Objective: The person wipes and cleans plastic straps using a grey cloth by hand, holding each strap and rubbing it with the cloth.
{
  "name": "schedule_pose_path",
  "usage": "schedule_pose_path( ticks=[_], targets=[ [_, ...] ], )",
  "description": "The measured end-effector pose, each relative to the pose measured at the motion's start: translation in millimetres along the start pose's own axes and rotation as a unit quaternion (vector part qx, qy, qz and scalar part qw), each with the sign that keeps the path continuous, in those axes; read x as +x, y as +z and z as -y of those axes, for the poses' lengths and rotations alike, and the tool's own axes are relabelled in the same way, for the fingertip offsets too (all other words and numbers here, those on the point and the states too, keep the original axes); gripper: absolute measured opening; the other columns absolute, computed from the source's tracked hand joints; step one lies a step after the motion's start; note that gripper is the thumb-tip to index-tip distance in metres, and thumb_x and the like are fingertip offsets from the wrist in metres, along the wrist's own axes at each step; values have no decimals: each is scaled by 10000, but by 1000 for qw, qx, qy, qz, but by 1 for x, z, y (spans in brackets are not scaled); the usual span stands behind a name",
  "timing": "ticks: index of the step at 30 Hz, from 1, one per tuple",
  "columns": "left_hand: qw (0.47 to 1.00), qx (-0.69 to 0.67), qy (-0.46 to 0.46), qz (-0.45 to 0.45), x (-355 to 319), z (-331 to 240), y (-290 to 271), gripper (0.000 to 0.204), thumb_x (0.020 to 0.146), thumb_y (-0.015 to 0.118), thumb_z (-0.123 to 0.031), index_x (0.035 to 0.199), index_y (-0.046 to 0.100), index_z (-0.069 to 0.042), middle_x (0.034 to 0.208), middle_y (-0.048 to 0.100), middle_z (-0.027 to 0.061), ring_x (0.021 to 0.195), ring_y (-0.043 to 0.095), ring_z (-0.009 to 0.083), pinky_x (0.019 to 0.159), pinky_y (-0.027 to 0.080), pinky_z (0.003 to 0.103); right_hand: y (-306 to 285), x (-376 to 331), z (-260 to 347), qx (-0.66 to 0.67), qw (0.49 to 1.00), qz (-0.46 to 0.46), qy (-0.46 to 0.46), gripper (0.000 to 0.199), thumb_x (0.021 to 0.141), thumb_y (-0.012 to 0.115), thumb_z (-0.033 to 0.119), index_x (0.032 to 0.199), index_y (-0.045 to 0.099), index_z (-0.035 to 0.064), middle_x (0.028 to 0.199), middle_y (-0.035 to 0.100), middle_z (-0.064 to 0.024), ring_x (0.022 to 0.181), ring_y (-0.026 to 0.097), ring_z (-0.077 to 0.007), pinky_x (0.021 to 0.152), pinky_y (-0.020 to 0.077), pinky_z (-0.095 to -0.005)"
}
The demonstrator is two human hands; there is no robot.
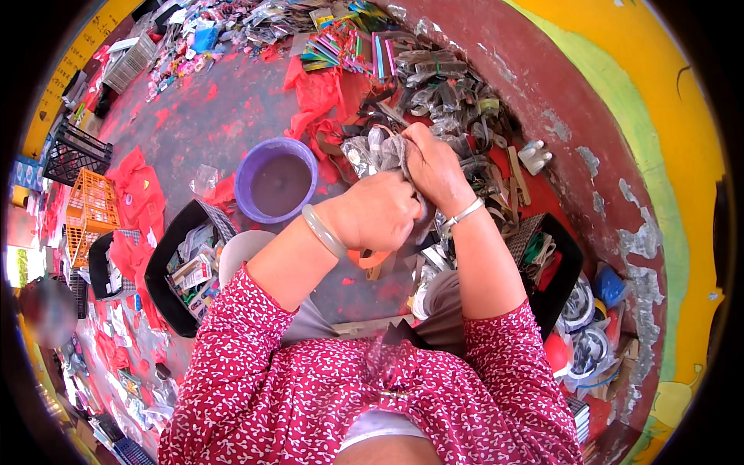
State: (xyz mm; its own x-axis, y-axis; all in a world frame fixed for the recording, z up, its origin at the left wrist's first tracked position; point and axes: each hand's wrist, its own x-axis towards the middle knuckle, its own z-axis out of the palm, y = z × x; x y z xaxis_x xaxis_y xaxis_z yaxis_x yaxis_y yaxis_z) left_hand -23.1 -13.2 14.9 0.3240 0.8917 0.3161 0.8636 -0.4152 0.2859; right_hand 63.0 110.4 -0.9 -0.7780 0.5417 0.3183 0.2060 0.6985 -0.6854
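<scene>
Above the lap, left hand (377, 211) and right hand (434, 167) clench a clear wrapper bundle (377, 151); purple bowl (276, 181) holds dark liquid.

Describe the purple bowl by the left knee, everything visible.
The purple bowl is round, looks like plastic, and stands upright on the red-stained floor. It holds a dull, murky greyish-purple fill, possibly liquid, nearly to the rim. A crumpled clear wrapper lies beside it. Neither the left hand nor the right hand touches it.
</scene>
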Motion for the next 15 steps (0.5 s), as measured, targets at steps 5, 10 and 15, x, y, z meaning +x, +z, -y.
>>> schedule_pose_path(
  ticks=[5, 10, 15],
  targets=[
    [997, -22, 50, -48, -3, -2, 12, 139, 607, 557, -100, 730, 560, -34, 773, 548, 107, 800, 529, 294, 688, 470, 364, 11, 7, -43, 112, 981, 101, 120, 197, 847, 482, 144, 986, 542, 18, 825, 628, -217, 816, 608, -333, 718, 469, -381],
    [986, -112, 39, -119, 1, 3, 9, 234, 620, 501, -48, 843, 569, -33, 974, 571, 150, 1015, 531, 337, 880, 436, 408, -17, 5, -35, 634, 709, 66, 302, 260, 918, 421, 219, 972, 567, 11, 858, 612, -112, 757, 603, -188, 660, 497, -287],
    [965, -187, 24, -184, 2, 17, -1, 275, 625, 473, 11, 869, 596, -17, 1091, 575, 161, 1076, 498, 368, 914, 426, 411, -48, 0, -15, 654, 722, -147, 172, 309, 946, 348, 227, 1070, 502, -10, 1039, 594, -206, 924, 602, -289, 791, 499, -386]
  ],
)
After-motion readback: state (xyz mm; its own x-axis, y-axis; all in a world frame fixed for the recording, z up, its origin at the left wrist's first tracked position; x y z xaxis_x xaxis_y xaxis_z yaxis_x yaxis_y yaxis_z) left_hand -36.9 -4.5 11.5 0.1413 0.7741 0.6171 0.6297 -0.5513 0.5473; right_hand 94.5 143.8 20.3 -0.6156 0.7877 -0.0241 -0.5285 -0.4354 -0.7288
